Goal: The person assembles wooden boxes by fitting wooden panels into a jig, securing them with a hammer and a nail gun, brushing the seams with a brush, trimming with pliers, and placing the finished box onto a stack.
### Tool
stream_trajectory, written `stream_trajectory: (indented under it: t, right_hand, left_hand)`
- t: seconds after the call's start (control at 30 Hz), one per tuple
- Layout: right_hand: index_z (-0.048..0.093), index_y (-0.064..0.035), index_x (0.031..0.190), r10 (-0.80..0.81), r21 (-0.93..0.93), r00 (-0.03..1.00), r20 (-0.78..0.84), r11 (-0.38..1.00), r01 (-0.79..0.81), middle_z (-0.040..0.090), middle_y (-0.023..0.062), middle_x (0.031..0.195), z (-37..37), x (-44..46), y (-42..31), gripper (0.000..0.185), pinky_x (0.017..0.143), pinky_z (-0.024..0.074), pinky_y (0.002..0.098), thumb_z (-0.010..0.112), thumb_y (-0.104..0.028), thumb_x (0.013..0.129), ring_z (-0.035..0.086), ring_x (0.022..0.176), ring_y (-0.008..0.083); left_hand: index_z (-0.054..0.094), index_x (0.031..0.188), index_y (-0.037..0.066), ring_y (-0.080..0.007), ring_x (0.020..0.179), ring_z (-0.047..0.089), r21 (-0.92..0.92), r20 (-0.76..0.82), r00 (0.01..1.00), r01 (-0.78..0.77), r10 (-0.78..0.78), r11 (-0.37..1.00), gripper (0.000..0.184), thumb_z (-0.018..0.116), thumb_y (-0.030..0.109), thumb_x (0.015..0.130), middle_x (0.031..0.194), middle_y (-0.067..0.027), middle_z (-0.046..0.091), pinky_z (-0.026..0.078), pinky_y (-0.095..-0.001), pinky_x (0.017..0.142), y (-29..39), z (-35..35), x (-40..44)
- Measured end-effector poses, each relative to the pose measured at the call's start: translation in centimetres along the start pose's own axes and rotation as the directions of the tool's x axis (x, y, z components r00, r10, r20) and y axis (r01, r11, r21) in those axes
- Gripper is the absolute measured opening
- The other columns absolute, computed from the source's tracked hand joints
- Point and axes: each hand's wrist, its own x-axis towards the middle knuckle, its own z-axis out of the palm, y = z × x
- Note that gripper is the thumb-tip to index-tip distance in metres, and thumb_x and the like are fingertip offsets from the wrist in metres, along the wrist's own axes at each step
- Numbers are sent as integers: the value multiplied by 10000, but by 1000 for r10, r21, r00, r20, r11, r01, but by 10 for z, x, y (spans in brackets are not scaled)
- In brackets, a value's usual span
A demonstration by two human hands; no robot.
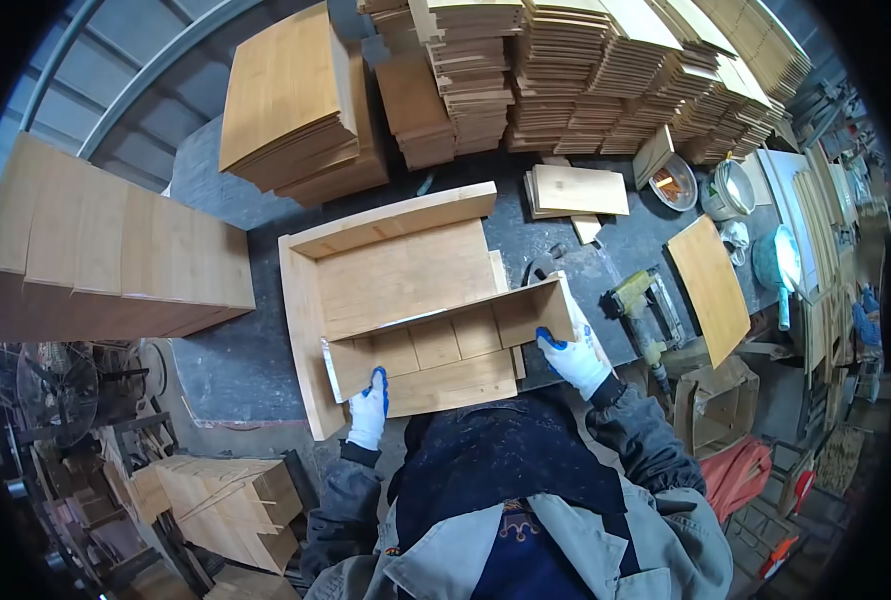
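Both my hands wear white gloves with blue fingers. My left hand (368, 410) grips the near left end of a long, narrow wooden piece (435, 342), its thumb up on the inner face. My right hand (575, 360) is closed around the right end, thumb also on top. The piece sits tilted inside a larger wooden box frame (310, 335), which lies on the dark worktable (235, 370). White edges show along the piece's left end and upper rim. The fingers under the piece are hidden.
Right of the frame lie a hammer (543, 265), a green nail gun (645, 305) and a thin wooden panel (710, 285). Small boards (577, 190), a bowl (673, 185) and a bucket (727, 190) stand behind. Tall board stacks (595, 90) line the back; more panels (125, 240) stand left.
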Motion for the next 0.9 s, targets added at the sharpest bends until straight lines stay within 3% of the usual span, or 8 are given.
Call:
stream_trajectory:
  t: [0.1, 0.27, 0.3, 0.4, 0.53, 0.67, 0.8, 0.9]
  right_hand:
    - [440, -44, 1548, -20, -45, 992, 122, 999, 25, 724, 213, 1181, -5, 4, -4, 728, 881, 565, 436, 716, -129, 879, 722, 1034, 385]
    - [560, -19, 1389, -12, -178, 994, 109, 984, 31, 735, 189, 1081, 0, 2, 3, 556, 841, 568, 445, 735, -152, 878, 726, 953, 369]
    - [609, -13, 1298, 26, -194, 993, 112, 981, -4, 741, 168, 1023, 2, 1, 10, 464, 811, 570, 437, 748, -177, 887, 730, 904, 349]
    - [677, -17, 1155, 72, -188, 991, 117, 981, -49, 748, 130, 935, 6, -2, 22, 321, 756, 570, 420, 753, -206, 907, 735, 829, 317]
    - [722, -46, 1022, 105, -173, 988, 110, 981, -85, 749, 85, 869, 12, -9, 33, 179, 694, 563, 390, 727, -203, 935, 736, 775, 277]
    - [733, -60, 967, 122, -203, 986, 115, 974, -97, 745, 63, 846, 19, -16, 32, 118, 673, 556, 368, 703, -173, 954, 734, 771, 245]
    - [731, -62, 971, 163, -81, 983, 79, 984, -157, 735, 66, 826, 33, -34, 70, 126, 668, 549, 383, 705, -185, 960, 730, 769, 242]
    - [730, -70, 955, 169, 38, 983, 76, 984, -172, 722, 72, 815, 44, -40, 100, 167, 660, 535, 414, 729, -237, 957, 722, 774, 246]
  left_hand:
    - [720, 1015, 40, -184, 670, 650, 90, -70, 988, -130, 136, 987, 236, 699, 275, 1016, 835, -27, 708, 508, -356, 624, 14, 6, -4]
    - [718, 993, 46, -135, 671, 635, 179, -165, 938, -275, 305, 945, 209, 713, 254, 1007, 825, -12, 697, 487, -316, 591, 11, 15, -2]
    - [718, 993, 46, -135, 671, 635, 177, -176, 939, -264, 294, 948, 209, 713, 254, 1007, 825, -12, 697, 487, -316, 591, 9, 15, -1]
    - [726, 1043, 27, -142, 738, 678, -103, -130, 991, 22, -35, 994, 219, 713, 242, 1006, 876, -30, 730, 511, -304, 634, 8, 14, -3]
    - [732, 1097, 13, -157, 795, 706, -114, -113, 987, 102, -114, 988, 247, 708, 244, 1013, 921, -50, 751, 531, -293, 689, 8, 15, -7]
    - [733, 1138, 3, -163, 822, 716, 131, -122, 992, 31, -14, 991, 270, 701, 243, 1017, 959, -49, 760, 547, -295, 723, 0, 14, -5]
    - [733, 1134, -9, -169, 838, 722, -96, -117, 989, 75, -86, 993, 278, 695, 241, 1020, 981, -51, 766, 554, -317, 734, -1, 17, -7]
    - [728, 1142, -20, -166, 861, 725, 42, -123, 992, 31, -26, 999, 285, 681, 238, 1031, 995, -47, 767, 558, -322, 748, -16, 16, -1]
